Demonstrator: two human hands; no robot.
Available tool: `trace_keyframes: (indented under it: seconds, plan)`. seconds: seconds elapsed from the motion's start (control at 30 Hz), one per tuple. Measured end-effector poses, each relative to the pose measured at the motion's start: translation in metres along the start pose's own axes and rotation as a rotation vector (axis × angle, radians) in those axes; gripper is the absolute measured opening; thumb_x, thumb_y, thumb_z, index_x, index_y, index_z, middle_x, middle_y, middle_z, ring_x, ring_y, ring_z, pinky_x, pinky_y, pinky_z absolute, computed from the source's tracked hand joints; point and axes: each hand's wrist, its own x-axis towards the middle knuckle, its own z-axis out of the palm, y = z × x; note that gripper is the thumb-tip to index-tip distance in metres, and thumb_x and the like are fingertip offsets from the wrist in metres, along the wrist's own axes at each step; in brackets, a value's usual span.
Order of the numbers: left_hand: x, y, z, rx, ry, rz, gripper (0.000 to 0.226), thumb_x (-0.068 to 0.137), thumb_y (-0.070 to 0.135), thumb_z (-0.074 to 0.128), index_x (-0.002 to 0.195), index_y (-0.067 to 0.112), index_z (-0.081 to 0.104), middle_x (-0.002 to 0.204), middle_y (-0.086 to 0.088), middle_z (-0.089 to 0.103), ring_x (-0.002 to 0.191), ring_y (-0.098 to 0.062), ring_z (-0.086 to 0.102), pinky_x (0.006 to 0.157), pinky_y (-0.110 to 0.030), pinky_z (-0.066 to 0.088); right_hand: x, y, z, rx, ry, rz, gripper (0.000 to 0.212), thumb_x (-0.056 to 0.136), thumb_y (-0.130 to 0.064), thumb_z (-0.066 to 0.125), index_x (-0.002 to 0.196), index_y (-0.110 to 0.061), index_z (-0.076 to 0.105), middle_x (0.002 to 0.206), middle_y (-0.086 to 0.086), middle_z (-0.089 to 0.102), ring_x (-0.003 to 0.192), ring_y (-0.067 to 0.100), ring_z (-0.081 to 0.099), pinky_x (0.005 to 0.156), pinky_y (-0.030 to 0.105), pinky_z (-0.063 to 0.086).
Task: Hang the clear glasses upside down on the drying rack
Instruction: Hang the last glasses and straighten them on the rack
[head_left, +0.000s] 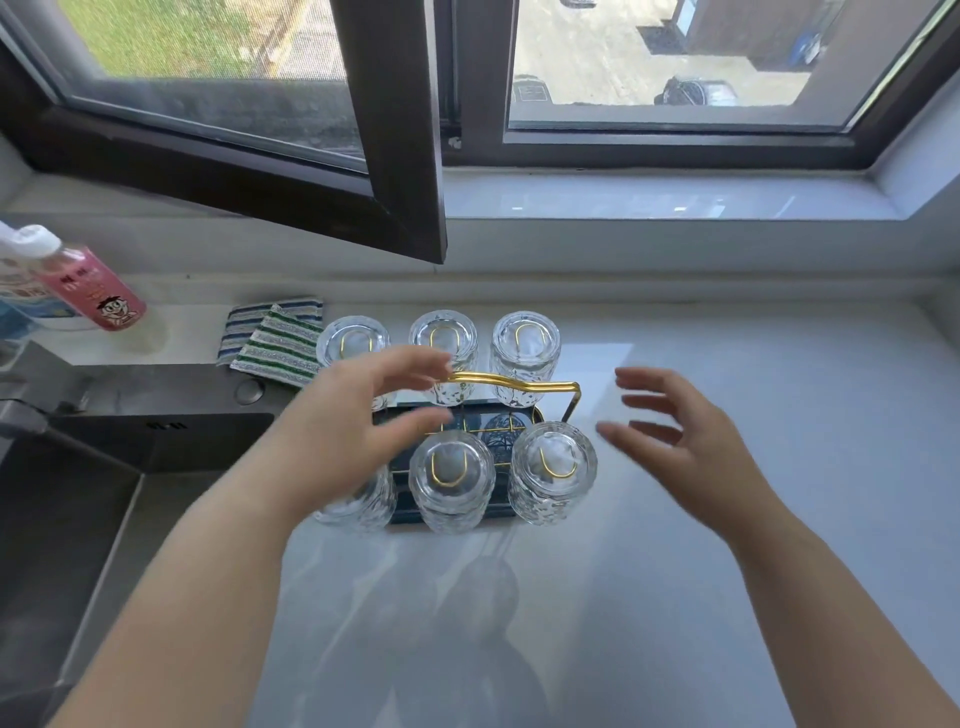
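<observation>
A drying rack with a gold handle (519, 385) and a dark blue tray (470, 423) stands on the white counter. Several clear textured glasses hang upside down on its gold prongs: three in the back row, e.g. (525, 345), and in the front row a middle glass (451, 480), a right glass (553, 470) and a left glass (358, 501) partly hidden by my arm. My left hand (363, 415) hovers open over the rack's left side, fingers near the handle. My right hand (680, 431) is open just right of the rack, holding nothing.
A dark sink (78, 493) lies to the left with a faucet (21, 415). Striped cloths (275, 338) sit behind the rack's left corner. A pink bottle (88, 286) stands far left. An open window sash (395, 130) juts over the counter's back.
</observation>
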Motion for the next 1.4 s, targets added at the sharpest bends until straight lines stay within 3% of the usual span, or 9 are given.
trace_keyframes:
  seconds: [0.1, 0.2, 0.37, 0.47, 0.57, 0.77, 1.0, 1.13, 1.4]
  plan:
    - [0.027, 0.004, -0.006, 0.031, 0.106, 0.036, 0.032, 0.082, 0.025, 0.064, 0.112, 0.029, 0.057, 0.103, 0.02, 0.064, 0.099, 0.005, 0.058, 0.087, -0.01, 0.043, 0.035, -0.006, -0.005, -0.014, 0.055, -0.02, 0.033, 0.076, -0.021, 0.072, 0.105, -0.026, 0.057, 0.111, -0.009, 0.061, 0.102, 0.003, 0.058, 0.085, 0.024, 0.051]
    - [0.066, 0.006, 0.006, 0.135, 0.095, 0.02, 0.037, 0.082, 0.023, 0.064, 0.118, 0.023, 0.055, 0.11, 0.01, 0.063, 0.104, -0.004, 0.056, 0.094, -0.021, 0.04, 0.07, -0.01, 0.001, -0.092, -0.073, -0.004, 0.047, 0.073, -0.018, 0.075, 0.115, -0.022, 0.053, 0.118, -0.003, 0.057, 0.108, 0.011, 0.054, 0.09, 0.028, 0.047]
    - [0.12, 0.001, 0.035, 0.354, -0.115, -0.051, 0.072, 0.069, 0.029, 0.077, 0.131, 0.019, 0.042, 0.136, -0.002, 0.05, 0.124, -0.019, 0.045, 0.1, -0.029, 0.034, 0.104, -0.003, 0.021, -0.21, -0.316, 0.04, 0.08, 0.063, -0.02, 0.083, 0.13, -0.025, 0.04, 0.135, -0.003, 0.047, 0.117, 0.008, 0.043, 0.095, 0.028, 0.042]
    - [0.135, -0.002, 0.044, 0.478, -0.252, -0.11, 0.082, 0.06, 0.034, 0.082, 0.13, 0.016, 0.042, 0.136, -0.005, 0.05, 0.123, -0.025, 0.044, 0.099, -0.038, 0.038, 0.112, 0.004, 0.029, -0.208, -0.34, 0.03, 0.087, 0.06, -0.019, 0.085, 0.133, -0.025, 0.037, 0.134, -0.004, 0.047, 0.118, 0.008, 0.044, 0.099, 0.03, 0.042]
    - [0.142, -0.003, 0.047, 0.552, -0.274, -0.077, 0.076, 0.058, 0.037, 0.083, 0.122, 0.015, 0.049, 0.125, -0.006, 0.057, 0.115, -0.026, 0.048, 0.092, -0.038, 0.041, 0.116, 0.008, 0.033, -0.155, -0.324, 0.008, 0.086, 0.059, -0.015, 0.085, 0.131, -0.025, 0.038, 0.127, -0.004, 0.051, 0.115, 0.011, 0.05, 0.093, 0.027, 0.047]
    - [0.145, -0.003, 0.047, 0.517, -0.278, -0.061, 0.081, 0.06, 0.036, 0.082, 0.129, 0.017, 0.045, 0.132, -0.004, 0.053, 0.121, -0.025, 0.044, 0.096, -0.037, 0.038, 0.117, 0.013, 0.031, -0.075, -0.283, 0.006, 0.088, 0.055, -0.014, 0.087, 0.128, -0.029, 0.04, 0.117, -0.008, 0.053, 0.103, -0.002, 0.054, 0.071, 0.005, 0.049]
    - [0.144, -0.001, 0.048, 0.466, -0.282, -0.066, 0.078, 0.062, 0.032, 0.082, 0.13, 0.018, 0.044, 0.134, -0.003, 0.052, 0.121, -0.024, 0.046, 0.095, -0.037, 0.039, 0.115, 0.012, 0.03, -0.086, -0.268, 0.019, 0.088, 0.055, -0.017, 0.087, 0.128, -0.03, 0.04, 0.12, -0.008, 0.052, 0.105, 0.003, 0.053, 0.075, 0.014, 0.049]
    - [0.143, -0.003, 0.047, 0.444, -0.301, -0.072, 0.08, 0.064, 0.031, 0.081, 0.132, 0.019, 0.041, 0.137, -0.003, 0.049, 0.124, -0.024, 0.044, 0.097, -0.037, 0.038, 0.116, 0.011, 0.031, -0.122, -0.286, 0.015, 0.087, 0.057, -0.019, 0.086, 0.13, -0.029, 0.038, 0.12, -0.009, 0.049, 0.1, 0.0, 0.051, 0.066, 0.004, 0.047]
    - [0.141, -0.004, 0.046, 0.403, -0.301, -0.053, 0.084, 0.065, 0.03, 0.08, 0.136, 0.021, 0.036, 0.142, -0.002, 0.045, 0.128, -0.023, 0.041, 0.101, -0.037, 0.036, 0.116, 0.011, 0.032, -0.167, -0.281, 0.014, 0.087, 0.057, -0.022, 0.086, 0.129, -0.029, 0.038, 0.121, -0.009, 0.05, 0.107, 0.006, 0.049, 0.072, 0.012, 0.046]
